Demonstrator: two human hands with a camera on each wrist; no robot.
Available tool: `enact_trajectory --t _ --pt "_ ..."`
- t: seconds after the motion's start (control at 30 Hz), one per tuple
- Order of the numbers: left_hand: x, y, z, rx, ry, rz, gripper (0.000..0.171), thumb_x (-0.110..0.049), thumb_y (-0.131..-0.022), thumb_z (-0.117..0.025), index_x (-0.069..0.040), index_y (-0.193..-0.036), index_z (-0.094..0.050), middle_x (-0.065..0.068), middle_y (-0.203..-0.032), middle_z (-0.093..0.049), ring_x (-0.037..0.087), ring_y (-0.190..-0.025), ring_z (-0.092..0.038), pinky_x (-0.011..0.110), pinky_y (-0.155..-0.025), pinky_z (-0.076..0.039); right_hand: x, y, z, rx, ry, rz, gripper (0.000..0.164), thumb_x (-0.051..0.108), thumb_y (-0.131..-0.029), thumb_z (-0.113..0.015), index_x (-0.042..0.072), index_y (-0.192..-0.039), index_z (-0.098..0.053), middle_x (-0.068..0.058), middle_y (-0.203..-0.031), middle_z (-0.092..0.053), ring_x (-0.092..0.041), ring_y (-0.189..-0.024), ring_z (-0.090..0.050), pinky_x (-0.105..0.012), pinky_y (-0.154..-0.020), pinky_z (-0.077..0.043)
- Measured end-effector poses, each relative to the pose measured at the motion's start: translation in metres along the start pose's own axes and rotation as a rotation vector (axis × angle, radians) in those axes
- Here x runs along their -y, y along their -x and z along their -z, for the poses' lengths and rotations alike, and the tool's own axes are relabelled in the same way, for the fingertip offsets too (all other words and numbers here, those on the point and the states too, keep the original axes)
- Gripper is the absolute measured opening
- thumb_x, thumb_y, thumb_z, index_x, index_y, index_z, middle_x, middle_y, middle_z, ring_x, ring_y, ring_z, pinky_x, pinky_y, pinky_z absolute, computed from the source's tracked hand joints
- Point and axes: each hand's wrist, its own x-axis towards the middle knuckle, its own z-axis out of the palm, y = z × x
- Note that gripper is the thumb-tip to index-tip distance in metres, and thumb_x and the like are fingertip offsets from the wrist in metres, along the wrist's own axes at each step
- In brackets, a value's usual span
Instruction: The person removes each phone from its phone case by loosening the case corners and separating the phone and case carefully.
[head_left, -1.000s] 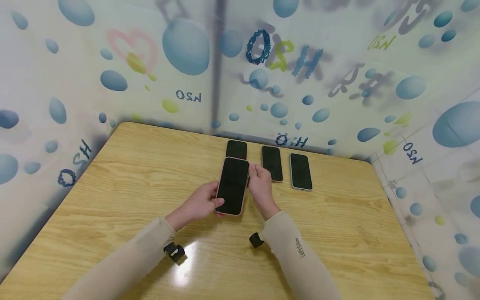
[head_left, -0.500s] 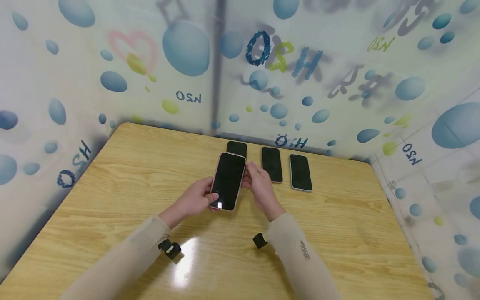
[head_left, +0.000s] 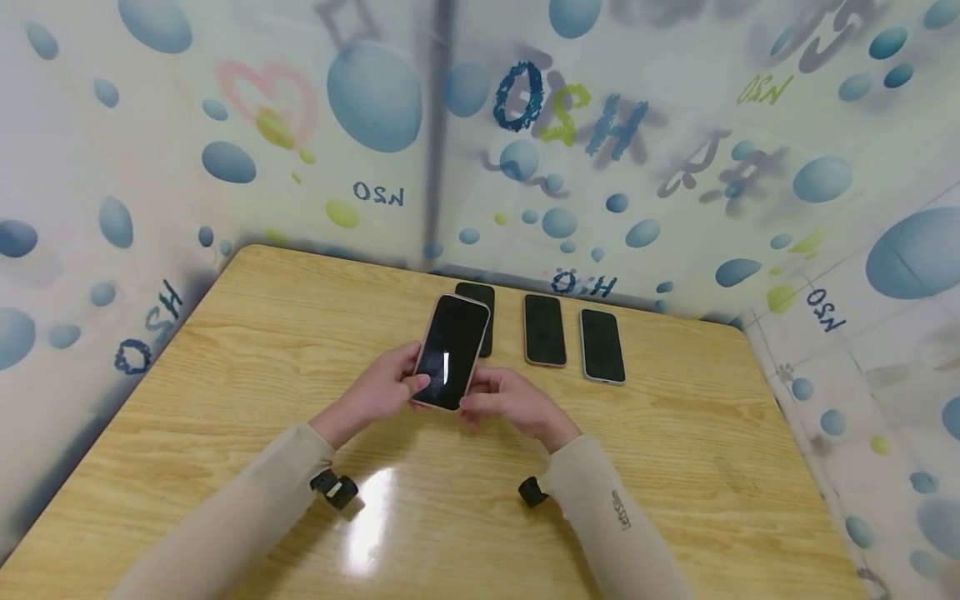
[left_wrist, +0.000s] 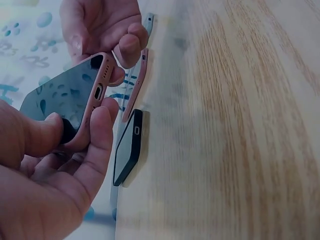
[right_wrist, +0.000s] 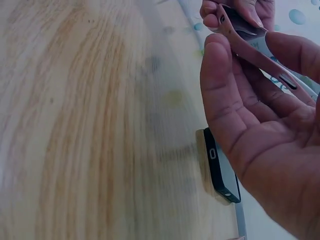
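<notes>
A smartphone [head_left: 453, 337] with a dark screen and a pink case is held above the table, tilted, its screen facing up. My left hand [head_left: 378, 387] grips its lower left corner, thumb over the screen and fingers underneath. At the lower right corner, my right hand [head_left: 517, 404] holds the phone between thumb and fingers. In the left wrist view the case's bottom edge [left_wrist: 97, 92] shows a charging port. Behind the held phone lies a black-cased phone [head_left: 483, 329], partly hidden by it.
To the right lie a pink-edged phone [head_left: 544, 330] and a light-edged phone [head_left: 602, 346], both screen up on the wooden table [head_left: 675, 467]. A patterned curtain-like backdrop [head_left: 300, 208] borders the table's far edge. Small black cameras [head_left: 337, 490] sit on both wrists.
The held phone has moved slightly left and away from me. My right hand has slid from its upper right side down to the lower right corner. The phones on the table stay put.
</notes>
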Motion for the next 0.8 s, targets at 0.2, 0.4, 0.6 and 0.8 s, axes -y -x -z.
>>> enact_trajectory --t 0.2,0.4,0.6,0.8 --pt "-0.003 0.000 0.000 -0.007 -0.019 -0.008 0.016 0.007 -0.102 -0.052 0.009 -0.118 -0.054 0.024 -0.098 -0.073 0.022 -0.071 -0.066 0.047 -0.066 -0.060 -0.001 -0.001 -0.005 -0.008 -0.047 -0.005 0.035 0.000 -0.097 -0.060 -0.009 -0.130 -0.058 -0.008 -0.086 -0.071 -0.017 -0.074 -0.068 -0.028 -0.071 -0.060" --pt "-0.003 -0.001 -0.001 -0.011 -0.034 -0.010 0.015 0.007 -0.102 -0.052 0.008 -0.117 -0.055 0.024 -0.099 -0.073 0.022 -0.072 -0.066 0.044 -0.065 -0.061 -0.003 -0.004 -0.012 -0.069 -0.094 -0.011 0.030 -0.002 -0.094 -0.060 -0.011 -0.123 -0.060 -0.012 -0.085 -0.070 -0.017 -0.071 -0.069 -0.028 -0.068 -0.061" --pt "-0.004 -0.002 -0.001 -0.019 -0.053 0.016 0.016 0.005 -0.102 -0.053 0.006 -0.118 -0.055 0.023 -0.102 -0.073 0.022 -0.074 -0.066 0.046 -0.067 -0.062 -0.002 -0.006 -0.018 -0.112 -0.127 -0.006 0.027 -0.003 -0.095 -0.056 -0.012 -0.121 -0.059 -0.012 -0.087 -0.068 -0.016 -0.070 -0.069 -0.027 -0.068 -0.061" --pt "-0.004 -0.001 -0.003 -0.030 -0.068 0.000 0.017 0.006 -0.102 -0.054 0.005 -0.118 -0.055 0.024 -0.105 -0.073 0.023 -0.076 -0.067 0.047 -0.066 -0.062 -0.002 -0.010 -0.026 -0.222 -0.142 -0.031 0.029 -0.003 -0.092 -0.052 -0.011 -0.118 -0.061 -0.005 -0.072 -0.065 -0.014 -0.061 -0.064 -0.027 -0.060 -0.057"
